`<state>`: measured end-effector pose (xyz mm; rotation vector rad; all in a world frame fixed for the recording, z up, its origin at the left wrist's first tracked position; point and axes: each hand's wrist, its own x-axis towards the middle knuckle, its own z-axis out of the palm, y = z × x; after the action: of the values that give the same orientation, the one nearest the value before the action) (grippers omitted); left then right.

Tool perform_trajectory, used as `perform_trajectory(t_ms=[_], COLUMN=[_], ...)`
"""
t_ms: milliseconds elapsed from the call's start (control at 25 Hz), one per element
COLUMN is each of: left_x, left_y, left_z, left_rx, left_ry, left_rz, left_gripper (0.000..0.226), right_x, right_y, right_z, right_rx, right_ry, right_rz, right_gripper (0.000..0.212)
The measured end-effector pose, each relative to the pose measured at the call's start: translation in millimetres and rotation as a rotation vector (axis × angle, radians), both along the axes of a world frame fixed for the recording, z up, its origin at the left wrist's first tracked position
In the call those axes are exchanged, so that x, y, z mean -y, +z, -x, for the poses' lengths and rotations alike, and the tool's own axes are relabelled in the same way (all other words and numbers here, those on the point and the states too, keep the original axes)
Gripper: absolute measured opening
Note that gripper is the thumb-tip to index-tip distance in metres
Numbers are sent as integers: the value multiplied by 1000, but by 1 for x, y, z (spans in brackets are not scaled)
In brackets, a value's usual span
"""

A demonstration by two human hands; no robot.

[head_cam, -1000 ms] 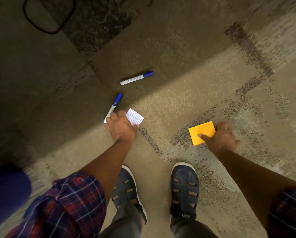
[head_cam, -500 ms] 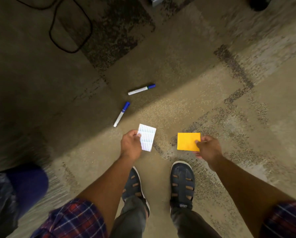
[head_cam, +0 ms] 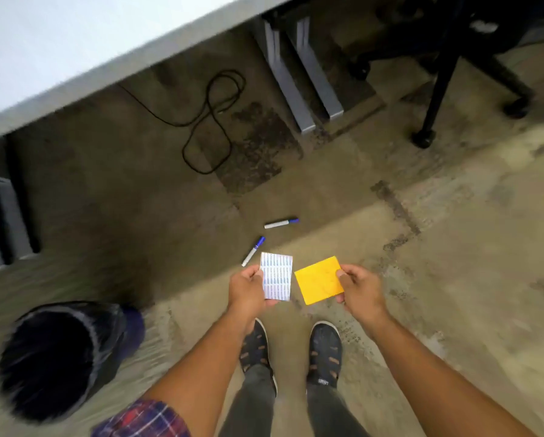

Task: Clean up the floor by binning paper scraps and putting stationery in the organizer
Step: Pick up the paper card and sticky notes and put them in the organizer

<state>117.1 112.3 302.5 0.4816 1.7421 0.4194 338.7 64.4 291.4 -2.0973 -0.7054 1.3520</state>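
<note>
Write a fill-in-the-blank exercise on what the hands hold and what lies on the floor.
The right hand pinches the yellow scrap, the left hand the ____ printed scrap.
The number of blue-capped markers lying on the floor is ____.
The bin with the black liner stands on the person's ____ side.
Missing words: white; two; left.

You're pinching 2 paper scraps. White printed slip [head_cam: 277, 280]: your left hand [head_cam: 247, 291] holds its left edge, long side roughly upright. Yellow square note [head_cam: 318, 280]: your right hand [head_cam: 360, 290] holds its right edge, tilted. The scraps sit just beside each other, apart. 2 white, blue-capped markers lie on the carpet: near marker [head_cam: 253, 251] just past the slip, far marker [head_cam: 280, 223] beyond it. Bin [head_cam: 133, 332], blue with a black liner, stands open at your left.
</note>
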Motion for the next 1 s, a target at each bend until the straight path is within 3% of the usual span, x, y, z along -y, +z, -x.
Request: perform_trajectory(t_ms=[200,520,760,1000], left_x=[-3,20,50,66], left_y=[129,312,388,417], left_z=[5,0,24,70], left_rx=[-14,157,270,252], left_ry=[78,-51,-66,5], left_rz=[-55,-201,-365,-455], left_gripper=[16,17,16,20], right_x=[-18,-35,-26,-30], right_y=[130,316,402,435], right_z=[3,23,45,90], right_rx=[46,185,283,314], right_ry=[173,532,554,650], right_rz=[-155,-429,-645,-703], right_gripper=[14,14,6,3])
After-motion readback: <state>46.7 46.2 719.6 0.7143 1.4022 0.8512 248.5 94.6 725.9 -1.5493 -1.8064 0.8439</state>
